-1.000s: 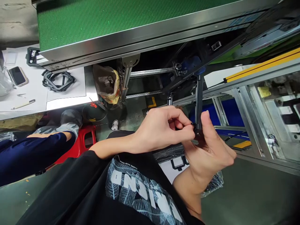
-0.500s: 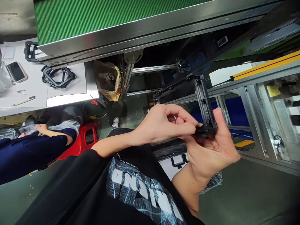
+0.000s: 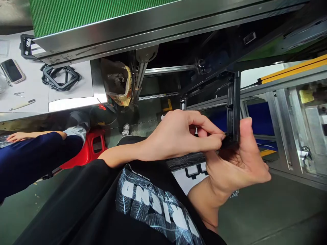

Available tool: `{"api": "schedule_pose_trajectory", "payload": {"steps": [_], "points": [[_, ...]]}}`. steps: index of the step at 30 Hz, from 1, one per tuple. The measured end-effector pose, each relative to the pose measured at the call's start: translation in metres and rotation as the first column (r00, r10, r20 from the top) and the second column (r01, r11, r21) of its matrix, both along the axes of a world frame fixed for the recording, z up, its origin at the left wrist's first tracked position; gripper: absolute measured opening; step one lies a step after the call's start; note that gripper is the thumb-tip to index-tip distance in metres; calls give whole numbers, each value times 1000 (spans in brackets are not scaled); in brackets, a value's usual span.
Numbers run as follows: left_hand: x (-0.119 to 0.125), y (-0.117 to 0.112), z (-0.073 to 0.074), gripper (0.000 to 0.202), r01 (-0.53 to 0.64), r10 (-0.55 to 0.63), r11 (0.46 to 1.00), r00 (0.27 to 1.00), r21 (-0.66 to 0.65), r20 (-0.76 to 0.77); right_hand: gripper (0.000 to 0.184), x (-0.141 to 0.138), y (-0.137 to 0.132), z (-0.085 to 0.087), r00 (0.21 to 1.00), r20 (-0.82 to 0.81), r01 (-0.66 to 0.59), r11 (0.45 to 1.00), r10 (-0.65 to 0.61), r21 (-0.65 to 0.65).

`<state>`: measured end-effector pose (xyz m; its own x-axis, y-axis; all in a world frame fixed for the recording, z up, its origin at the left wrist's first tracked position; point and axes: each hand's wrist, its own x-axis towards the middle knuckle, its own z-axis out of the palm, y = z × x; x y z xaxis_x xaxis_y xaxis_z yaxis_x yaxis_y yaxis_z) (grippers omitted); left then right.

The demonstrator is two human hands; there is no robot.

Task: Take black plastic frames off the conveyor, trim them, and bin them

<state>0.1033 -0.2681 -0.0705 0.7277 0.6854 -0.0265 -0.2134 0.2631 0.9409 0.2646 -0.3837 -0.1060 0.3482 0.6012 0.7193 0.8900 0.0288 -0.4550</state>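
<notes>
At far left a co-worker's sleeve and hand lie along the desk edge, the rest of that person cut off. On the desk, a phone, a pen and a heap of black frames sit under the green conveyor. A crumpled bag hangs beneath the conveyor; its contents cannot be made out. The left hand pinches narrowly at the lower corner of a black plastic frame; whatever small piece sits between those fingertips is hidden. The right hand cradles the same corner from below, thumb up beside the frame's upright bar, its grip closed on the frame. The frame's far side blends into the dark machinery behind. Half a second ago the frame leaned left; it now stands nearly upright, and the co-worker's hand has slid further left
</notes>
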Motion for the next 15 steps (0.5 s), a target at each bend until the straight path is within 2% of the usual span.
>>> {"api": "schedule_pose_trajectory", "payload": {"steps": [4,10,15], "points": [[-3,-4,2,9,-21,22,997,1000,81,-4,74,0,-1,1,999,30,-18,999,17,33],[-6,-12,7,11,-131,140,970,990,206,-28,71,-4,-8,4,997,67,-25,999,27,-27],[-4,-20,8,17,-205,202,955,979,214,36,71,-11,-9,5,997,79,-3,1000,4,-15]]}}
